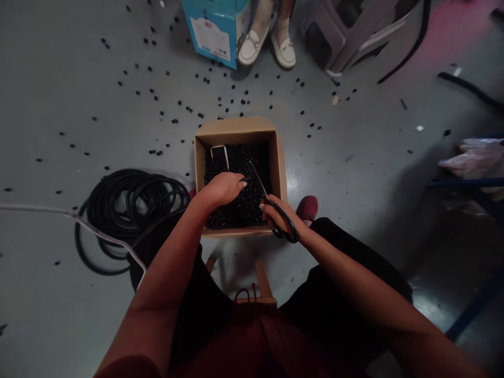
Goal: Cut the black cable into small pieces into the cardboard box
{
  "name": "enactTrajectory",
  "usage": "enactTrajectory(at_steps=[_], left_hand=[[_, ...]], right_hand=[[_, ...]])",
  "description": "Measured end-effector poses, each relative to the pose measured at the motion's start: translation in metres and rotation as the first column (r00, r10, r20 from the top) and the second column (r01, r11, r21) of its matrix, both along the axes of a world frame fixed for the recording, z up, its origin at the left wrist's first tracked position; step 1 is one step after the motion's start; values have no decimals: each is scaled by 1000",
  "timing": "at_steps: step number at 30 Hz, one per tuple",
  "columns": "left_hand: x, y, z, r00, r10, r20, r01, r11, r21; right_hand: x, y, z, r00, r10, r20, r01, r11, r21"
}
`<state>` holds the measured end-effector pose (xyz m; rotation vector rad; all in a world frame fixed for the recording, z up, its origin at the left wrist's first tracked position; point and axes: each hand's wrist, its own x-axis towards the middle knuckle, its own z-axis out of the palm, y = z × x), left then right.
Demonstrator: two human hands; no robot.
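Head view: left hand (pixel 221 190) over the middle of the cardboard box (pixel 237 125), left fingers (pixel 236 182) pressed together and reaching a short black cord end (pixel 247 179), perhaps pinching it, though the thumb is hidden and the pinch impossible to confirm. Right hand (pixel 281 216) at the box's near right corner, right fingers (pixel 271 211) curled around the loops of black-handled scissors (pixel 255 179), blades angled over the box. A sound setup: cutting above the box, with the cord end held close to the blades for steadiness. Inside the box, a heap of black pieces (pixel 236 205) and a phone (pixel 219 157). Left of the box, a coil of black cable (pixel 129 210); beyond it, scattered black bits (pixel 179 103), a blue carton (pixel 214 31) and a co-worker's white loafers (pixel 266 47).
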<state>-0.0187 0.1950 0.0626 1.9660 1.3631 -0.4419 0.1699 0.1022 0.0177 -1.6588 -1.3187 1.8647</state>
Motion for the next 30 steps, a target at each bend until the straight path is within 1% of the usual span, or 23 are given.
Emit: enactTrajectory(at_steps=[2,4,6,7,9,11,14,19,23,26,30], left_hand=[[-2,1,6,994,81,77,-84,996,27],[-6,2,11,965,187,182,-195,981,26],[-11,3,13,913,288,289,-294,955,-24],[-13,4,13,884,326,334,-326,944,-59],[-18,4,13,842,364,398,-350,930,-111],[-22,5,13,826,364,431,-351,930,-111],[-23,4,15,829,362,426,-370,927,-69],[-22,3,22,864,324,386,-350,937,-4],[-20,4,23,882,307,357,-337,941,24],[-18,4,22,890,301,343,-329,944,27],[-16,4,22,903,280,325,-309,950,40]], right_hand=[[2,6,5,999,-26,-22,26,1000,-8],[4,12,8,998,-56,-41,56,998,1],[6,16,10,997,-65,-52,66,998,22],[8,17,11,997,-61,-50,63,997,33],[9,19,13,998,-48,-40,50,997,51],[10,20,15,998,-42,-37,44,997,61],[10,22,17,999,-34,-37,37,996,77],[9,23,16,999,39,-34,-34,990,136],[6,21,16,996,86,-33,-79,980,182],[4,21,18,993,119,-26,-112,976,184],[2,22,22,992,120,-32,-113,981,160]])
